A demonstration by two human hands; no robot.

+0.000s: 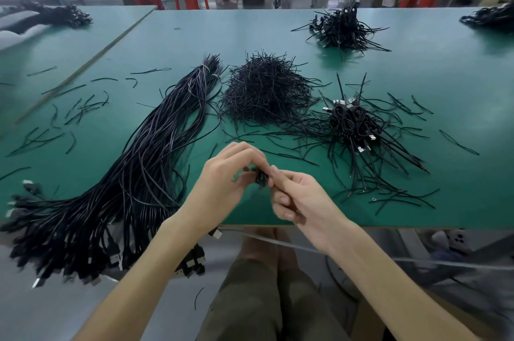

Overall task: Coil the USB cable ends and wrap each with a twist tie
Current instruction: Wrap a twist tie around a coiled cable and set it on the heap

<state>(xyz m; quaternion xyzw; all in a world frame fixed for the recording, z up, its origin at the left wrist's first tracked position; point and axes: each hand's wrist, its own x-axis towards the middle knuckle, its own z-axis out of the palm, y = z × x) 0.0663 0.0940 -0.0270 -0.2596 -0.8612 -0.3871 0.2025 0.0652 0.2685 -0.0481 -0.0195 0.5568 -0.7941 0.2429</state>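
Hands: our left hand (229,173) and right hand (296,197) both pinch one coiled cable (261,177), near bench (194,34) edge.
Twist ties (267,90): heap, far centre.
Cable bundle (139,168): left.

We find nothing legible here — no label, brand, number or sign that we can read on the green counter (417,84), on the black cables and ties lying on it, or on the stools and boxes behind it.
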